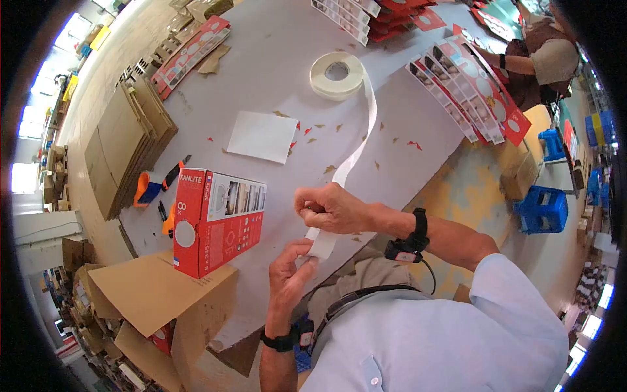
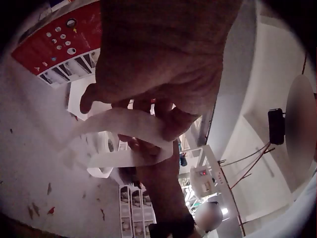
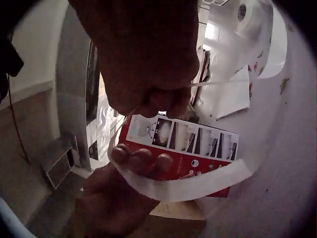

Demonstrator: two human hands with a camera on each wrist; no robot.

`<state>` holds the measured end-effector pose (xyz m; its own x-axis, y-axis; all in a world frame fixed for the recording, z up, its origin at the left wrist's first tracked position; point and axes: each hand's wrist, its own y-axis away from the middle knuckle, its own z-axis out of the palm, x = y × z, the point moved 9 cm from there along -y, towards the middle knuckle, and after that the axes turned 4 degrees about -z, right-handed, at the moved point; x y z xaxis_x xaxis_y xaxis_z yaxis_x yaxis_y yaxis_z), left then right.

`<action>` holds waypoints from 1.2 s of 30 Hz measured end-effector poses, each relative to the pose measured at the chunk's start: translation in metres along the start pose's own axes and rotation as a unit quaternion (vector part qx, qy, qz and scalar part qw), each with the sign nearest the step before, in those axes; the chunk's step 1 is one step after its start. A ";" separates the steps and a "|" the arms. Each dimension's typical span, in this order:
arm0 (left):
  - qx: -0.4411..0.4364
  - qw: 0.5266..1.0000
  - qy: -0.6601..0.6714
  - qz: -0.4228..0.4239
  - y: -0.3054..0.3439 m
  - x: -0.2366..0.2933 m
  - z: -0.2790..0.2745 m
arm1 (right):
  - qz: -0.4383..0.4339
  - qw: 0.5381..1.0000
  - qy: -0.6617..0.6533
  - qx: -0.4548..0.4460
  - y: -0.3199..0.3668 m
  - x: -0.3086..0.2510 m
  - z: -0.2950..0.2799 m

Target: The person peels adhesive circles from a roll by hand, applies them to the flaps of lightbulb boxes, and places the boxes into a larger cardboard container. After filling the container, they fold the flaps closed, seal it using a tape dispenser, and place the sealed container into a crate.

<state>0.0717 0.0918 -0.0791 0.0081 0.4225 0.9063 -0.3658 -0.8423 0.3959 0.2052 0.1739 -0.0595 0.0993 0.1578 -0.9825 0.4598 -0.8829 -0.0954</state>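
A white adhesive-looking strip (image 1: 356, 154) runs from a roll (image 1: 321, 80) on the table down to both hands. My right hand (image 1: 335, 210) pinches it with curled fingers, just above the left. Below, my left hand (image 1: 287, 274) grips the strip's lower stretch between thumb and fingers. Seen from the right wrist, the strip (image 3: 198, 188) bows in a loop across the left hand's fingers (image 3: 141, 158). The left wrist view shows the loop (image 2: 119, 121) curving beneath that palm. Left of the hands stands a red printed box (image 1: 222, 225), upright.
A white sheet or pad (image 1: 262, 136) lies beyond the box, among scattered red and brown scraps. Orange-handled tools (image 1: 171, 179) and stacked cardboard (image 1: 124, 147) are at left. Red printed cartons (image 1: 467, 88) lie flat at right, near another person (image 1: 548, 59). An open carton (image 1: 157, 287) sits at the near left.
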 end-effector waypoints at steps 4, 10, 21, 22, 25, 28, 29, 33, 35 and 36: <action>0.042 0.996 -0.036 0.070 -0.008 0.005 0.003 | 0.032 0.998 -0.042 0.022 0.003 0.002 -0.003; 0.103 0.972 -0.173 0.122 -0.012 0.018 0.009 | 0.035 0.997 -0.060 0.041 0.005 -0.001 -0.002; 0.139 0.990 -0.014 0.007 -0.013 0.001 0.013 | -0.021 0.995 0.081 0.048 0.006 -0.012 -0.006; 0.136 0.991 -0.004 0.012 -0.013 -0.002 0.013 | -0.027 0.994 0.093 0.050 0.007 -0.010 -0.005; 0.111 0.993 0.030 -0.006 -0.010 -0.006 0.014 | -0.034 0.989 0.135 0.045 0.008 -0.011 -0.005; 0.079 0.992 0.095 0.017 -0.008 -0.009 0.011 | -0.043 0.982 0.179 0.050 0.009 -0.010 -0.004; 0.075 0.992 0.103 0.016 -0.008 -0.009 0.012 | -0.047 0.979 0.193 0.055 0.009 -0.010 -0.003; 0.090 0.993 0.081 -0.002 -0.007 0.004 0.022 | -0.053 0.970 0.228 0.070 0.011 -0.012 -0.002; 0.100 0.993 0.060 -0.013 -0.007 0.006 0.025 | -0.053 0.965 0.246 0.073 0.012 -0.012 -0.001; 0.098 0.993 0.058 -0.017 -0.008 0.004 0.025 | -0.058 0.962 0.255 0.075 0.012 -0.014 0.000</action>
<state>0.0981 0.0914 -0.0750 -0.0951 0.4773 0.8736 -0.1789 -0.8715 0.4567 0.2093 0.1608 -0.0474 0.4934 0.4220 -0.7606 0.3653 -0.8941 -0.2591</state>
